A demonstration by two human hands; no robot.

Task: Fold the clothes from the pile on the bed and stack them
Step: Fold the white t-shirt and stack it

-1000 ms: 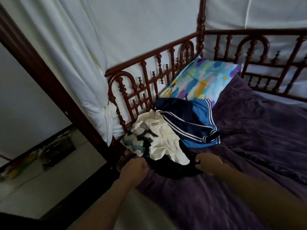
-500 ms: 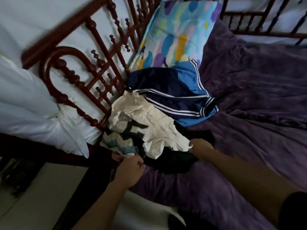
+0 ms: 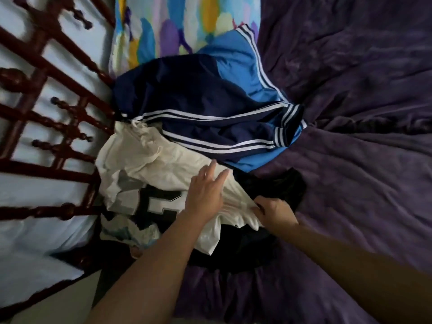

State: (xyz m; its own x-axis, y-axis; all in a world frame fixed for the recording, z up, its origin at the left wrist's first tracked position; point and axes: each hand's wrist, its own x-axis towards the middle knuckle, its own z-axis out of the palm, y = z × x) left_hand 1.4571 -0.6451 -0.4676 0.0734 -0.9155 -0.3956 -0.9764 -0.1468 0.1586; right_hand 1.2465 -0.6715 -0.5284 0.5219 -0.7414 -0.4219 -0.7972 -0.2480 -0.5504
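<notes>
- Pile of clothes (image 3: 187,160) sits on the bed at frame centre-left, against the dark red turned-wood bed rail (image 3: 46,113); nothing folded or stacked in view, so the task looks to be at its start.
- Top of the pile: crumpled white T-shirt with a black block-number print (image 3: 149,164), centre-left.
- Above it, a shiny navy and blue track jacket with white stripes (image 3: 210,108), partly on the multicoloured pillow (image 3: 175,26) at top centre.
- Black garment (image 3: 275,188) lies under the white T-shirt, showing to the right and below it; small pale blue-and-white cloth (image 3: 131,232) at the lower left of the pile.
- Purple plush blanket (image 3: 350,160) covers the bed across the right half of the frame.
- Left hand (image 3: 205,190): flat, fingers spread and straight, resting on the shirt's right part, gripping nothing.
- Right hand (image 3: 274,211): fingers curled, pinching the shirt's lower-right edge, fabric bunched at the fingertips.
- Key relation: the shirt runs up-left from both hands, long axis diagonal from the rail down to the right hand; the right hand holds its near end, the left hand lies further up that axis.
- Judged next: draw the shirt off the pile toward lower right, onto open blanket; the black garment beneath may drag along.
</notes>
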